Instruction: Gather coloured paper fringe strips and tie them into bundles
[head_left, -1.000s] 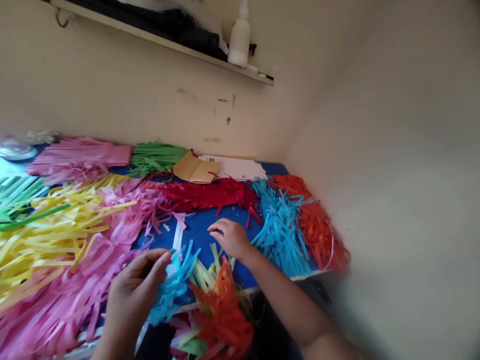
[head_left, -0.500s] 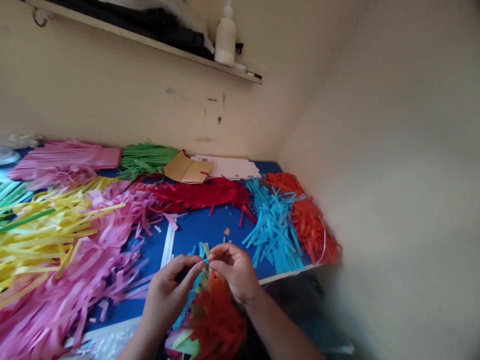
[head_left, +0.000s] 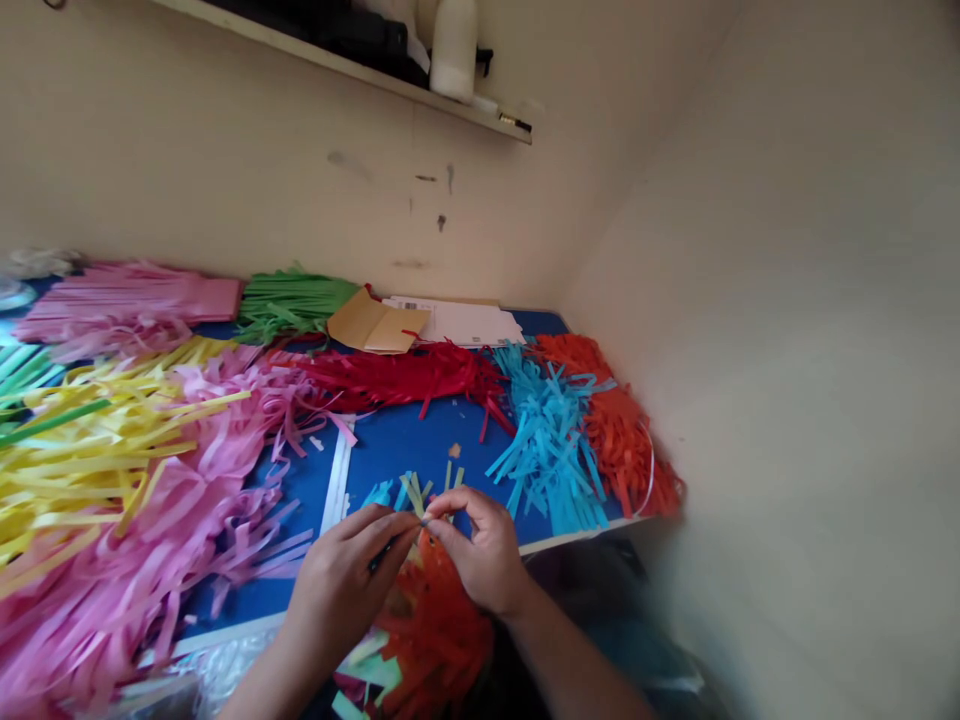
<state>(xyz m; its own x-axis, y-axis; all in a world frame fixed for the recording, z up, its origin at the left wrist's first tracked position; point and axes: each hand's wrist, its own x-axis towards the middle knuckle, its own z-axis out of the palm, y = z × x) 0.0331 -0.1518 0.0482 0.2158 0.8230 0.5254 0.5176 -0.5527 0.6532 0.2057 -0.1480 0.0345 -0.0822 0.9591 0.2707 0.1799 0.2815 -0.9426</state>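
Note:
My left hand (head_left: 349, 575) and my right hand (head_left: 480, 550) meet at the table's front edge, thumbs and forefingers pinched together. What lies between the fingertips is too small to make out. Below and between them hangs a bundle of orange fringed paper (head_left: 439, 625), with pale green strips (head_left: 371, 670) at its lower left. Light blue strips (head_left: 381, 493) and yellowish-green strips (head_left: 415, 490) stick out just beyond my fingertips.
Pink (head_left: 142, 560), yellow (head_left: 112, 450), red (head_left: 397, 375), blue (head_left: 551, 440) and orange (head_left: 630, 440) fringes lie on the blue table (head_left: 420, 435). Envelopes (head_left: 379, 325) sit at the back. A shelf (head_left: 337, 65) holding a white bottle (head_left: 454, 50) is above.
The view has tipped slightly downward. My left hand has moved a little right and its fingers have closed in against my right fingertips. The blue strip seen between them no longer shows.

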